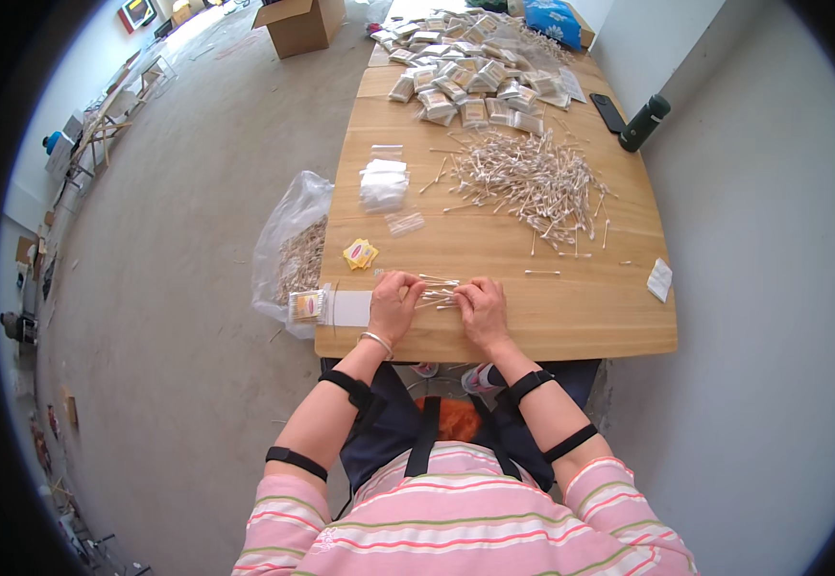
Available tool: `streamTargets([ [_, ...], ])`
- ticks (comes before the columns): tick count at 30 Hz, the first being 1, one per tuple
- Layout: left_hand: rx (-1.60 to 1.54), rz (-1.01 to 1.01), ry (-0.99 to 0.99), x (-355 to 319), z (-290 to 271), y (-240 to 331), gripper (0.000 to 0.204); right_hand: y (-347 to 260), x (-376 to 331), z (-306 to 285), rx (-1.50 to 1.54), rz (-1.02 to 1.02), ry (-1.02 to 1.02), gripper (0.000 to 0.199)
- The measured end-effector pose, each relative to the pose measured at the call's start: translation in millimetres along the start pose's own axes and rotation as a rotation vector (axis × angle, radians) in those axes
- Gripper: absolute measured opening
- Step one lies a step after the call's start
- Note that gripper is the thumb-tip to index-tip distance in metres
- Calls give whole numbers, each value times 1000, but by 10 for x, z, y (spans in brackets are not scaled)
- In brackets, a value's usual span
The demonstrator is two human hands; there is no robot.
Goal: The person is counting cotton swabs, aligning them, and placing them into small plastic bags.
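Near the front edge of the wooden table, my left hand [394, 307] and my right hand [482, 310] face each other with fingers closed. Between them lies a small bunch of cotton swabs [440, 294], roughly side by side. Each hand pinches an end of the bunch; the fingertips partly hide it. Left of my left hand is a flat white strip [351, 308], with a filled small clear packet [307, 306] at its far left end. Just beyond are yellow printed cards [360, 253]. One loose swab [542, 273] rests to the right of my right hand.
A large heap of loose swabs [528, 182] covers the middle right. Filled packets [465, 82] pile up at the back, and flat clear bags [384, 184] lie left. A bottle [645, 123], phone [608, 113] and tissue [660, 279] line the right edge. A plastic sack [278, 250] hangs left.
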State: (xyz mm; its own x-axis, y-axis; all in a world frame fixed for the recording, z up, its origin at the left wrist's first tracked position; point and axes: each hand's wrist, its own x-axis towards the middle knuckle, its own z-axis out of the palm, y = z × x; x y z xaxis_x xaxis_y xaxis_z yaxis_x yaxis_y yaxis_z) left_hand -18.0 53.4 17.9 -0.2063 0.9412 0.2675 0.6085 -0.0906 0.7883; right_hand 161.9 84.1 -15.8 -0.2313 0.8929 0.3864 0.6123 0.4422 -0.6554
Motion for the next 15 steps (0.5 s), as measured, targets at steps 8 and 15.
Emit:
streamTargets([
  [8,-70,-56,-963,-816,-181,229,14,29,-30,-52,-29,14,-26,13],
  [15,68,308,-1089,-876,-104,25,15,-46,-234,-104,-142,-99,-99,13],
])
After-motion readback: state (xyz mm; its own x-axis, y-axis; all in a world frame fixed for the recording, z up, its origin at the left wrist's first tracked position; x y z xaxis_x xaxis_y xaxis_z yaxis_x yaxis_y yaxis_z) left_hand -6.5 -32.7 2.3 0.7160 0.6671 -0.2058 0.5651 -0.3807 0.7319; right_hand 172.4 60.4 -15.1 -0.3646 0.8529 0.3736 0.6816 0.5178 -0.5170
